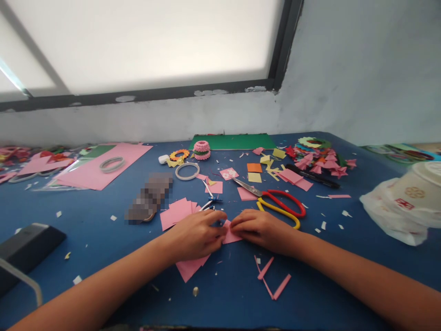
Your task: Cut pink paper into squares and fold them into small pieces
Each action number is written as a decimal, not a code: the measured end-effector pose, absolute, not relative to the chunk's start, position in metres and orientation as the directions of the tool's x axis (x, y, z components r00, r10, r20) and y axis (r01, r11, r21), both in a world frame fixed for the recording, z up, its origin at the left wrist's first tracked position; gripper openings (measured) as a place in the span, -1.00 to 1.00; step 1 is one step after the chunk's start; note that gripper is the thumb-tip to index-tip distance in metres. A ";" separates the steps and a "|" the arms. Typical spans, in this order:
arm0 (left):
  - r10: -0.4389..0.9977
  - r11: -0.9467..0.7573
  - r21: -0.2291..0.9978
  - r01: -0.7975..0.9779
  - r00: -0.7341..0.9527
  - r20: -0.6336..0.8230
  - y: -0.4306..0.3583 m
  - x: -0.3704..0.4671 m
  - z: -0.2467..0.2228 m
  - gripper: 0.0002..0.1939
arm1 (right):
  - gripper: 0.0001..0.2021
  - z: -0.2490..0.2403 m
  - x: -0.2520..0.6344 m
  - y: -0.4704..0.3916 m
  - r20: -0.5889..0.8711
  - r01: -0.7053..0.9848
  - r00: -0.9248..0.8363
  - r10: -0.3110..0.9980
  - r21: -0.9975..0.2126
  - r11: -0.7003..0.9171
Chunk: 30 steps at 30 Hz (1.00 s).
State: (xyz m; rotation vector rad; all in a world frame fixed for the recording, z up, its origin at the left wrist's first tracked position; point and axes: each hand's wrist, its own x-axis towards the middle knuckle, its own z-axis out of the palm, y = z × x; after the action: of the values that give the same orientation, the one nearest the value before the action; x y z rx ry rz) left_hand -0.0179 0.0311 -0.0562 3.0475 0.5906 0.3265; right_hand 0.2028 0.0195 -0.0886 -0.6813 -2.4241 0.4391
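Scissors (257, 192) are lying just behind the right hand (263, 227), paper strips (282, 287) in front. Cup (418, 188) is way off right.

Your small piece of plain pink paper (231, 236) sits low on the blue counter (234, 299), between your left hand (200, 233) and right hand (263, 230), its right part hidden under your right fingers.

bright glare from the pale window (155, 41), dimmer blue tabletop (96, 243) below

Craft workspace; scissors (259, 193); pink paper (231, 236)
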 end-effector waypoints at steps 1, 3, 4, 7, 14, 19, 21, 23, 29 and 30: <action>0.372 -0.928 0.064 0.367 0.906 0.200 0.031 -0.018 -0.056 -0.73 | -0.83 -0.089 0.203 0.020 0.442 0.368 -0.701 0.559 -0.448 0.815; 0.365 -0.931 0.077 0.357 0.910 0.197 0.032 -0.017 -0.057 -0.74 | -0.83 -0.091 0.204 0.020 0.444 0.364 -0.700 0.560 -0.453 0.814; 0.358 -0.934 0.086 0.348 0.912 0.199 0.032 -0.016 -0.057 -0.74 | -0.83 -0.091 0.204 0.020 0.441 0.363 -0.700 0.562 -0.457 0.812; 0.335 -0.942 0.103 0.320 0.920 0.204 0.032 -0.015 -0.056 -0.75 | -0.83 -0.091 0.204 0.020 0.435 0.362 -0.698 0.569 -0.471 0.805; 0.310 -0.951 0.052 0.306 0.939 0.148 0.031 -0.014 -0.051 -0.76 | -0.75 -0.081 0.204 0.016 0.359 0.423 -0.622 0.696 -0.594 0.685; 0.304 -0.953 0.050 0.299 0.940 0.153 0.031 -0.013 -0.051 -0.78 | -0.80 -0.083 0.203 0.013 0.406 0.456 -0.603 0.687 -0.530 0.714; 0.307 -0.952 0.056 0.302 0.939 0.152 0.031 -0.012 -0.050 -0.77 | -0.82 -0.084 0.202 0.012 0.431 0.464 -0.617 0.659 -0.476 0.747; 0.311 -0.950 0.047 0.307 0.939 0.146 0.030 -0.012 -0.049 -0.78 | -0.84 -0.086 0.199 0.011 0.451 0.475 -0.635 0.627 -0.413 0.777; 0.339 -0.940 0.015 0.340 0.934 0.114 0.027 -0.009 -0.043 -0.82 | -0.83 -0.079 0.192 0.005 0.429 0.561 -0.693 0.579 -0.183 0.807; 0.343 -0.939 0.010 0.344 0.933 0.110 0.027 -0.008 -0.043 -0.82 | -0.81 -0.076 0.193 0.003 0.415 0.569 -0.702 0.579 -0.162 0.806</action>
State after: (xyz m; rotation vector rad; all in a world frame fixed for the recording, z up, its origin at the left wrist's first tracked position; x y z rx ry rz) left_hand -0.0082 0.0266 -0.0425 3.0972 0.5508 0.1741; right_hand 0.1926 0.0031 -0.0757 -0.8568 -2.5399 0.0293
